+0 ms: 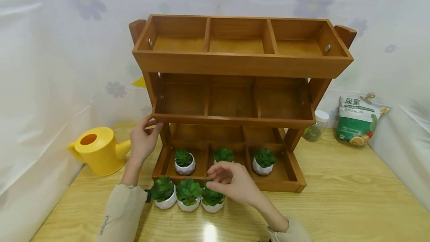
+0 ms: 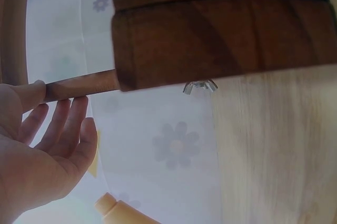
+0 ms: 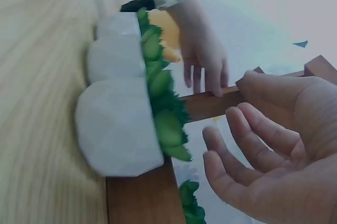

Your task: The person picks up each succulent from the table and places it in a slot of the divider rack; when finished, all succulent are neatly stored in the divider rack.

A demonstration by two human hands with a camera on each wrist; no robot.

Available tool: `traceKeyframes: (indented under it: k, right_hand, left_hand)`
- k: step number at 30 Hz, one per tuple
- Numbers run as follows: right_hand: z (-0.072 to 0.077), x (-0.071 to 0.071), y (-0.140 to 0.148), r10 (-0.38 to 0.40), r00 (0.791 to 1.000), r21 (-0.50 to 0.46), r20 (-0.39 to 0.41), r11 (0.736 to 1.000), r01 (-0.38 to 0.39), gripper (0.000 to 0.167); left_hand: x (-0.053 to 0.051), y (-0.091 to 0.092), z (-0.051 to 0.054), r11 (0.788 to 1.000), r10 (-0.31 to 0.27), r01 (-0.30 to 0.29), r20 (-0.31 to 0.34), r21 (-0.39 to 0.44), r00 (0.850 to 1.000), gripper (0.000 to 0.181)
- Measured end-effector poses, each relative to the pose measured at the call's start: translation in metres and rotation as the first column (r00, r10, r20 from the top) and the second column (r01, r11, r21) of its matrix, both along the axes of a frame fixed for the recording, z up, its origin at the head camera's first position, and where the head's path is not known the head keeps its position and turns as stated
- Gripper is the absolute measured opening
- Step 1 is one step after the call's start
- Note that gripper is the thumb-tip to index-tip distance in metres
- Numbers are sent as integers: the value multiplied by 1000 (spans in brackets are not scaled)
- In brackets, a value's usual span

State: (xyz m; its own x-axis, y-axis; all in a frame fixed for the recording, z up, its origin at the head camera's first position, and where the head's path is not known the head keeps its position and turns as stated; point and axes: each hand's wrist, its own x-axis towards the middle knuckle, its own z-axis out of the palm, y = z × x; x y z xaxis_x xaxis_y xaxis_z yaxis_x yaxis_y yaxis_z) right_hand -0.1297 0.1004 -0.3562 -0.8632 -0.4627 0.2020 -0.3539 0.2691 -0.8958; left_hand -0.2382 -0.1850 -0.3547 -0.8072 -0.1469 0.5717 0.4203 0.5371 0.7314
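Note:
A brown three-tier wooden planter shelf [image 1: 242, 64] stands on the table. My left hand [image 1: 144, 141] is at its left side, thumb and fingers pinching the slim wooden side post [image 2: 84, 83]. Over the front row, my right hand [image 1: 236, 184] hovers with loosely bent fingers and holds nothing. Below it is a succulent in a white faceted pot [image 1: 213, 205], partly covered by the fingers. Two more potted succulents [image 1: 162, 191] stand beside it, before the bottom tier. On that tier sit a left succulent [image 1: 184, 161], a middle one [image 1: 224, 154], partly hidden by my right hand, and a right one [image 1: 264, 161].
To the left is a yellow watering can [image 1: 102, 152], its spout near my left forearm. Behind the shelf's right side stand a lidded clear jar [image 1: 315, 127] and a clipped green-and-white bag [image 1: 356, 122]. A flower-patterned white sheet [image 1: 84, 40] covers the back.

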Motion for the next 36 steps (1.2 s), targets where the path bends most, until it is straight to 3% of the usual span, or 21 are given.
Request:
traceKeyframes:
  k: [14, 22, 25, 31, 36]
  right_hand:
    - [-8, 12, 9, -94, 995, 82, -12, 992, 95, 29]
    - [-25, 24, 16, -148, 987, 76, 61, 987, 143, 29]
    - [-29, 27, 15, -176, 983, 92, 52, 981, 170, 34]
    - [-33, 30, 8, -266, 964, 132, -4, 955, 264, 43]
    - [-36, 34, 6, -316, 948, 251, 34, 921, 298, 57]
  left_hand:
    - [0, 5, 0, 1000, 2, -2, 18, 10, 1000, 34]
    - [-1, 2, 3, 1000, 17, -17, 29, 2, 999, 35]
    - [-1, 0, 4, 1000, 23, -23, 24, -1, 999, 34]
    - [0, 0, 4, 1000, 11, -12, 20, 18, 1000, 34]
    - [0, 2, 3, 999, 2, -2, 15, 32, 1000, 34]
